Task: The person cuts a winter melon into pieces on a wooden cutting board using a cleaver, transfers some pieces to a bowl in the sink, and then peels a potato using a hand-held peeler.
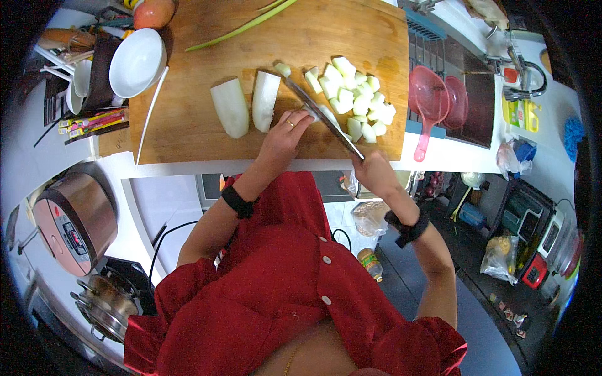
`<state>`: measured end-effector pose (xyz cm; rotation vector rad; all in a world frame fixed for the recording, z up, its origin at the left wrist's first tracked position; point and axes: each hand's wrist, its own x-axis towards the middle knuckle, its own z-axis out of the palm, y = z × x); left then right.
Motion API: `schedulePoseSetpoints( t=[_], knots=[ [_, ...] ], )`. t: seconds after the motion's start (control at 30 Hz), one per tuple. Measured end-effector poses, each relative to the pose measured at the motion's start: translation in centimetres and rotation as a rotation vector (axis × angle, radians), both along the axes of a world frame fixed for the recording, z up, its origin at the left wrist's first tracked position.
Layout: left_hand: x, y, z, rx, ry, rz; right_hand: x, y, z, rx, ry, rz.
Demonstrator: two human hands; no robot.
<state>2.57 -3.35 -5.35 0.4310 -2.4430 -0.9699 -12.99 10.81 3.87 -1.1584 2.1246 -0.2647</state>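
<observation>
My right hand grips a kitchen knife, its blade slanting up and left across the wooden cutting board. Close against the blade, my left hand presses on a pale gourd piece, mostly hidden by fingers and knife. Two long peeled gourd sections, one rounded and one narrower, lie left of the blade. Right of it is a heap of cut gourd chunks. One small chunk sits by the blade's tip.
A white bowl and a thin white stick are at the board's left side. Green stalks lie along its far part. A pink strainer ladle rests by the sink at right. A rice cooker stands left.
</observation>
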Motion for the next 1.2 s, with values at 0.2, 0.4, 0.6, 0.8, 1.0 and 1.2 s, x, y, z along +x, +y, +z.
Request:
schedulePoseSetpoints(
  t=[0.2, 0.4, 0.6, 0.8, 1.0, 1.2],
  knots=[
    [-1.0, 0.1, 0.1, 0.065, 0.024, 0.057, -0.6, 1.1, -3.2, -0.091, -0.005, -0.144],
    [-0.4, 0.3, -0.1, 0.049, 0.066, 0.222, 0.0, 1.2, 1.5, -0.079, 0.031, -0.112],
    [-0.6, 0.4, -0.1, 0.021, 0.035, 0.232, 0.5, 2.6, 1.3, -0.247, 0.088, 0.007],
    [-0.3, 0.3, 0.2, 0.039, 0.077, 0.150, -0.2, 0.9, -1.3, -0.119, 0.025, 0.015],
    [0.4, 0.4, -0.5, 0.071, 0.042, 0.164, 0.6, 0.0, -0.7, 0.050, -0.019, -0.104],
    [1.0, 0.7, 0.7, 0.138, 0.035, 0.253, 0.9, 2.0, 1.1, -0.249, 0.007, -0.039]
  ],
)
